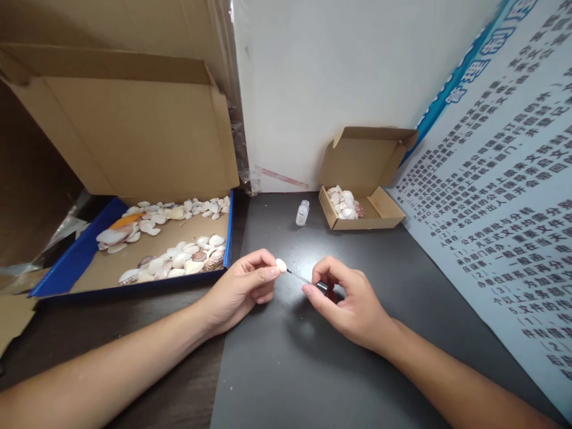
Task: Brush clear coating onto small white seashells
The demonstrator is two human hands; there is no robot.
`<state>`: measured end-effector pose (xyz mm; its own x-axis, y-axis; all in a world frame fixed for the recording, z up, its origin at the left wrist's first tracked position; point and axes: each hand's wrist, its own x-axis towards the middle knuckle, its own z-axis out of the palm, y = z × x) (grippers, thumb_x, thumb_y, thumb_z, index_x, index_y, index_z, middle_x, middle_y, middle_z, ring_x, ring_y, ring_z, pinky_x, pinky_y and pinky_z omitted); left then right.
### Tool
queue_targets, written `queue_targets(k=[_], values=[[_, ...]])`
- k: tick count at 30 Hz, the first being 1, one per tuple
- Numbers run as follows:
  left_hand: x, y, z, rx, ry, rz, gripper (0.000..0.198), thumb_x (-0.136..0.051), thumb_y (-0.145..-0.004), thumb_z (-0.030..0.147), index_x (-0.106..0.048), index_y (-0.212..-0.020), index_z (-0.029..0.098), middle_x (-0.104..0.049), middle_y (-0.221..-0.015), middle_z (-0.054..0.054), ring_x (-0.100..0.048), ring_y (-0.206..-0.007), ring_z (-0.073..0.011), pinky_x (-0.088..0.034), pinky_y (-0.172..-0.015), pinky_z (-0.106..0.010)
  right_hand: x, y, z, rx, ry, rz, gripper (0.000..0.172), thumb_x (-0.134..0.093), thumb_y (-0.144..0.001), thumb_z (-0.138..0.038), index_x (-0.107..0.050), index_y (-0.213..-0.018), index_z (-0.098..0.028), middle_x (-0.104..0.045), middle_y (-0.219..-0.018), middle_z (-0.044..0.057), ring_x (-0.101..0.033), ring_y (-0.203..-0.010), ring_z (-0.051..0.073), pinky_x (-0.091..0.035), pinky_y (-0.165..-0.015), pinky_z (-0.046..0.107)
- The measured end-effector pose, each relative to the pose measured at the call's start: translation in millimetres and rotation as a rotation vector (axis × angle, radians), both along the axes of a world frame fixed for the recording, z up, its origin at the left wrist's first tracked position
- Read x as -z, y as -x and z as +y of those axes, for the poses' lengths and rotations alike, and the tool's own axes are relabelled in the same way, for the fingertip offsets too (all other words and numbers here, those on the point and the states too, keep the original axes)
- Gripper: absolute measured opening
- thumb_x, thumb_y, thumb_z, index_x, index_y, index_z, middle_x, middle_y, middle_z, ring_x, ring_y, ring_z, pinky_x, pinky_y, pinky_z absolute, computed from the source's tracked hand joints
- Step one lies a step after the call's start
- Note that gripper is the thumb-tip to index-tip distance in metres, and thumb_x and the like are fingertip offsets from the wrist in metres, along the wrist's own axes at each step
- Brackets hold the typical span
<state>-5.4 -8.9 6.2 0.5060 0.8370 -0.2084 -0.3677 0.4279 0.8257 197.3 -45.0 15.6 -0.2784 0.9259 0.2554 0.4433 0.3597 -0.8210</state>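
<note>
A small white shell [281,265] is pinched between the thumb and fingers of my left hand [250,285]. My right hand [347,298] grips the black cap of a thin brush [299,277], whose dark tip is at the shell's right edge. Beyond my hands, a small open glass bottle [302,213] with a white label stands upright on the dark grey mat [277,369]. The large blue-edged box [230,229] at the left holds many loose shells. In the small cardboard box [369,224] at the back right lies a pile of whitish and pinkish shells.
Both boxes have raised lids. A white panel [330,77] rises behind the mat, and a sheet with printed characters [504,208] slants along the right side. Dark wood [179,369] shows left of the mat, with cardboard pieces [15,322] at the far left.
</note>
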Motion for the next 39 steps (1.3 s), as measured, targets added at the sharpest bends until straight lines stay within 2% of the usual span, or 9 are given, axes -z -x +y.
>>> queue_targets(k=[8,13,17,23,29,36,39], values=[[-1.0,-0.6,-0.8,0.004,-0.012,0.010,0.019,-0.076,-0.076,0.026,-0.060,-0.072,0.017,-0.042,-0.054,0.007,-0.028,-0.045,-0.0039,-0.025,-0.047,-0.019,-1.8,-0.8,-3.1,-0.042,-0.076,0.040,0.015,-0.061,-0.085,-0.024,-0.048,-0.079,-0.022,-0.045,-0.061,-0.006,-0.044,-0.048,0.009,-0.038,-0.047,0.020],[-0.2,-0.4,0.0,0.014,-0.006,0.009,0.018,-0.075,-0.077,0.027,-0.060,-0.073,0.018,-0.037,-0.051,0.008,-0.026,-0.046,-0.0046,-0.026,-0.047,-0.020,-0.2,-0.8,-1.2,-0.023,-0.025,-0.024,0.015,-0.059,-0.088,-0.027,-0.047,-0.079,-0.023,-0.046,-0.059,-0.006,-0.044,-0.050,0.010,-0.037,-0.049,0.021],[-0.9,-0.7,-0.1,0.014,-0.002,0.003,0.017,-0.075,-0.077,0.026,-0.060,-0.072,0.018,-0.038,-0.052,0.008,-0.025,-0.046,-0.0042,-0.026,-0.047,-0.020,0.9,-0.4,0.1,-0.009,0.000,-0.067,0.016,-0.058,-0.088,-0.027,-0.046,-0.078,-0.023,-0.046,-0.060,-0.006,-0.043,-0.050,0.010,-0.036,-0.049,0.022],[-2.5,-1.3,-0.8,0.007,0.005,0.001,0.020,-0.077,-0.075,0.026,-0.059,-0.072,0.018,-0.043,-0.054,0.008,-0.028,-0.045,-0.0041,-0.025,-0.047,-0.020,-1.1,-1.2,-1.0,-0.004,-0.089,-0.002,0.014,-0.057,-0.088,-0.026,-0.047,-0.080,-0.023,-0.045,-0.062,-0.005,-0.043,-0.052,0.011,-0.037,-0.049,0.022],[-1.9,-1.0,0.2,0.008,0.011,0.000,0.018,-0.076,-0.076,0.025,-0.060,-0.072,0.018,-0.042,-0.053,0.008,-0.027,-0.046,-0.0041,-0.026,-0.047,-0.019,0.8,-0.7,0.8,0.024,0.000,-0.071,0.016,-0.058,-0.088,-0.026,-0.046,-0.078,-0.023,-0.043,-0.061,-0.006,-0.041,-0.052,0.011,-0.035,-0.049,0.022],[-2.1,-0.6,-0.2,0.014,0.002,0.012,0.018,-0.076,-0.076,0.026,-0.061,-0.072,0.018,-0.041,-0.053,0.008,-0.027,-0.045,-0.0039,-0.026,-0.047,-0.019,-1.5,-2.0,-1.7,-0.007,-0.054,-0.006,0.014,-0.056,-0.089,-0.026,-0.046,-0.079,-0.023,-0.044,-0.062,-0.005,-0.042,-0.052,0.011,-0.036,-0.049,0.022],[-1.3,-0.5,0.2,0.017,-0.001,0.014,0.017,-0.075,-0.077,0.025,-0.060,-0.072,0.018,-0.042,-0.054,0.008,-0.028,-0.045,-0.0036,-0.026,-0.047,-0.019,-0.6,-1.9,-0.7,-0.006,-0.016,-0.040,0.015,-0.056,-0.089,-0.027,-0.046,-0.079,-0.023,-0.044,-0.061,-0.005,-0.041,-0.052,0.011,-0.035,-0.049,0.022]])
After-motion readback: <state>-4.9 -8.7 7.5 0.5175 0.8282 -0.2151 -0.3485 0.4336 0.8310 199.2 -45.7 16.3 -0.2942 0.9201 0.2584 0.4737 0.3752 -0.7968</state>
